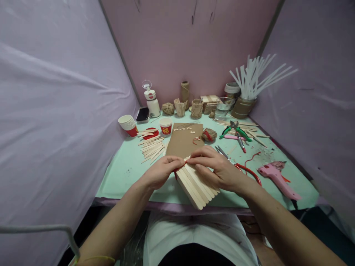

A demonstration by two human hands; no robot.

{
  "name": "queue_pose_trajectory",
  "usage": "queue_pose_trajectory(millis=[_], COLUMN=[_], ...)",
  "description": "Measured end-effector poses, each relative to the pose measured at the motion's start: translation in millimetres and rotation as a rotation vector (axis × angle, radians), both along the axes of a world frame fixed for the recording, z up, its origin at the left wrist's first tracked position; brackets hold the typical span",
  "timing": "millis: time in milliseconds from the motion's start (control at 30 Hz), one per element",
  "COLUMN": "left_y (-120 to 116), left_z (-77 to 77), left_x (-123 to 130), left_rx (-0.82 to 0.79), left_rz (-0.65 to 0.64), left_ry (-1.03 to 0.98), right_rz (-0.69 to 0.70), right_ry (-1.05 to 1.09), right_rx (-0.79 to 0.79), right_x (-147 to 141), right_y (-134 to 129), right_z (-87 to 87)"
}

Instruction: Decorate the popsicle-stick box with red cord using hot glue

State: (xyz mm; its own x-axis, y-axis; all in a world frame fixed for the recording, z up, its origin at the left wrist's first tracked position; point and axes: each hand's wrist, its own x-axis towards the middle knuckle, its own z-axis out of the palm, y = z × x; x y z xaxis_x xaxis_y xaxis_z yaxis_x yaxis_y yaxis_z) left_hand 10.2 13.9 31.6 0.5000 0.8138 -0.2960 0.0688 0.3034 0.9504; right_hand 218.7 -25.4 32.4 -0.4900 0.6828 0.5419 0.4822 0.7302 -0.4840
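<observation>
A piece built of pale wooden craft sticks (195, 186) is held tilted over the table's front edge, its sticks side by side with rounded ends toward me. Red yarn (175, 174) runs across its far end and hangs down its left side. My left hand (162, 171) is closed on the far left corner, thumb pressed on top by the yarn. My right hand (213, 168) lies over the right side of the sticks, its fingertips pinching the yarn close to my left thumb. The fingers hide part of the yarn and the piece's far end.
Behind my hands lies a brown board (184, 140) with small wooden pieces. Loose sticks (154, 147) and paper cups (165, 127) are to the left. Red-handled scissors (249, 173), green-handled pliers (235, 131) and a pink glue gun (280, 181) lie right. A twine ball (209, 135) sits beside the board.
</observation>
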Motion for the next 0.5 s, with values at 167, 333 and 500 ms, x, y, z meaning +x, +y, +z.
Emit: queue_pose_trajectory(millis=[167, 333, 500], left_y=[-1, 0, -1], left_z=[1.1, -1.1, -4.1], left_x=[-3, -16, -21], left_rx=[-0.052, 0.002, 0.039], left_rz=[-0.015, -0.094, -0.082], left_ry=[-0.041, 0.002, 0.062], right_rz=[0.007, 0.006, 0.017], right_ry=[-0.013, 0.013, 0.034], right_rx=[-0.001, 0.004, -0.016], right_x=[2, -1, 0], right_y=[0, -1, -1], right_z=[-3.0, -0.4, 0.6])
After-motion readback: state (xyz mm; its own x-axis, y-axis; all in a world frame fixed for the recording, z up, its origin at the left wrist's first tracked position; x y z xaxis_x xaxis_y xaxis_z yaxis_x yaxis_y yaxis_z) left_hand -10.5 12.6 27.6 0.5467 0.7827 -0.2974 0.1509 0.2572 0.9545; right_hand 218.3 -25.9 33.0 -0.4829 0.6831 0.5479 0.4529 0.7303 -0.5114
